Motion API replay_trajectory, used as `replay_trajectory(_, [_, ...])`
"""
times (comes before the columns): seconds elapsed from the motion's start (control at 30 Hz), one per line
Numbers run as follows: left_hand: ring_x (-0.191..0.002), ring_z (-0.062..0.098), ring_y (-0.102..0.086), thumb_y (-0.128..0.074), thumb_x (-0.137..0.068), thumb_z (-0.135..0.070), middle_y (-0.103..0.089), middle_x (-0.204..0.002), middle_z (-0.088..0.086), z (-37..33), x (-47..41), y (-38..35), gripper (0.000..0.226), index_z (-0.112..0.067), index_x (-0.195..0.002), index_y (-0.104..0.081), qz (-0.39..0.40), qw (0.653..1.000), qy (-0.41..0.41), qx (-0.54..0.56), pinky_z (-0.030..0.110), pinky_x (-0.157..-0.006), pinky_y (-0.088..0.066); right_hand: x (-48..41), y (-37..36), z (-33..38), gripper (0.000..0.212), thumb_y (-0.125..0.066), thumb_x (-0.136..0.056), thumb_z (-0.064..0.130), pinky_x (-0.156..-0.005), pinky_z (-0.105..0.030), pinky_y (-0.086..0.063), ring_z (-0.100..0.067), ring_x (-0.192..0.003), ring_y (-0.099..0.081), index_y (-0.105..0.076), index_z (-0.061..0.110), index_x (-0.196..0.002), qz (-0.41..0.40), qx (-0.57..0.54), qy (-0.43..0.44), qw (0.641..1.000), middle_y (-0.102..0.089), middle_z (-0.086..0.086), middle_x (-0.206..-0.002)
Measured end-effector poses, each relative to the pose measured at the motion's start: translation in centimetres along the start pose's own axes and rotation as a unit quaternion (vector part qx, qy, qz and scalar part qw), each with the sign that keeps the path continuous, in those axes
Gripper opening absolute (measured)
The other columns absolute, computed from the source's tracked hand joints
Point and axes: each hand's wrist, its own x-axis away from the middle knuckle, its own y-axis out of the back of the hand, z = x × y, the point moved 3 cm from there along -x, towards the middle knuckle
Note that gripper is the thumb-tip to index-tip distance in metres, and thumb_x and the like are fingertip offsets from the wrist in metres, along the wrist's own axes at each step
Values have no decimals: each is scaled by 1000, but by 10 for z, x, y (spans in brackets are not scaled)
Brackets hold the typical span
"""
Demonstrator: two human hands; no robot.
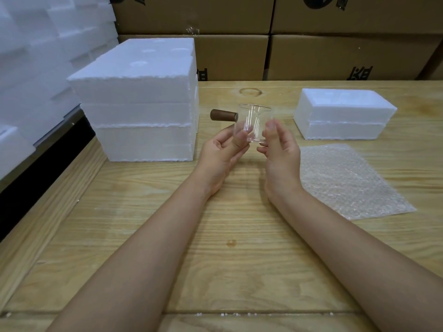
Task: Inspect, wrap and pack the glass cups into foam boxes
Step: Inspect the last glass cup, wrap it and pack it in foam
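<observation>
**Station Layout: Cup Held for Inspection**

1. Light wooden plank table: it carries all the items below.
2. Brown cardboard cartons: stacked in rows along the far edge of the table.
3. Tall stack of white foam boxes: stands on the table's left side, near the far edge.
4. Smaller white rectangular foam box: closed, at far right, well apart from the stack.
5. Clear bubble-wrap sheet: lies flat just in front of the smaller box.
6. Left hand: palm up, thumb pressed on the cup's near wall.
7. Right hand: thumb on the cup's right side, fingers curled under its base.
8. Clear cylindrical glass cup: held upright between both hands above the table centre, mouth up.
9. Brown cylindrical handle: projects from the cup's left wall.
</observation>
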Motion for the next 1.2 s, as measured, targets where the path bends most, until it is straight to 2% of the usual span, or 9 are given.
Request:
replay_trajectory(0.1, [-103,11,-67,-82,-56,-38,-74,-104,-2,1,-1,3,71,-8,-117,-61,-19,1000,-6,-24,25,-94,-51,-2,1,2,55,-67,-72,53,-80,-19,-49,-3,-89,-61,-48,27,-117,-4,21,-3,1000,-57,8,-104])
replay_trajectory(0.23, [-101,8,-68,-73,-75,-6,-65,-125,11,6,-1,1,53,-4,-124,-55,-21,998,-6,-56,20,-87,-51,-4,-1,-1,56,-75,-63,48,-89,-28,-50,-20,-104,-62,-49,27,-108,17,14,-22,1000,-59,-8,-114])
replay_trajectory(0.43, [-101,11,-68,-73,-72,-8,-73,-104,-1,4,-3,3,45,-12,-113,-55,-8,1000,-29,-7,24,-92,-51,-5,0,2,47,-76,-77,31,-99,-42,-48,-29,-107,-64,-62,2,-111,16,-46,-32,998,-67,-17,-110])
replay_trajectory(0.6, [-121,18,-59,-78,-57,-35,-68,-119,5,1,-1,1,85,-10,-134,-49,30,999,-3,30,30,-105,-44,-4,0,4,26,-65,-84,36,-83,-29,-55,-20,-90,-69,-71,11,-89,46,-87,-56,994,-73,-6,-88])
replay_trajectory(0.73, [-117,17,-61,-70,-71,-29,-71,-111,0,4,-1,-1,63,-13,-130,-55,54,998,16,19,29,-104,-45,-3,-3,5,37,-62,-73,52,-86,-29,-54,-18,-87,-70,-74,17,-76,50,-53,-48,996,-74,-6,-83])
replay_trajectory(0.87, [-107,18,-65,-68,-72,-22,-73,-103,3,4,-1,1,52,-16,-124,-59,36,999,6,24,30,-98,-51,-5,-1,1,36,-56,-85,53,-83,-27,-50,-14,-92,-67,-73,22,-85,42,7,-32,999,-74,1,-89])
replay_trajectory(0.97, [-111,20,-65,-72,-69,-18,-72,-111,7,4,-2,1,61,-11,-128,-55,10,1000,-13,24,27,-88,-55,-8,2,1,25,-57,-91,43,-72,-22,-47,-4,-78,-60,-69,23,-100,21,1,-22,1000,-69,15,-80])
replay_trajectory(1.13, [-100,12,-69,-80,-62,-10,-73,-104,-2,5,-4,5,56,-22,-111,-58,-17,999,-35,-1,36,-95,-53,-6,-2,3,69,-63,-74,54,-79,-27,-51,-8,-86,-62,-49,14,-128,21,-17,-29,999,-63,2,-101])
replay_trajectory(1.2, [-96,12,-70,-85,-59,-9,-74,-99,-3,5,-4,4,58,-27,-107,-59,-15,999,-42,-25,33,-92,-54,-6,-2,4,68,-67,-74,49,-90,-37,-50,-19,-96,-63,-48,11,-128,20,-27,-31,999,-63,-4,-110])
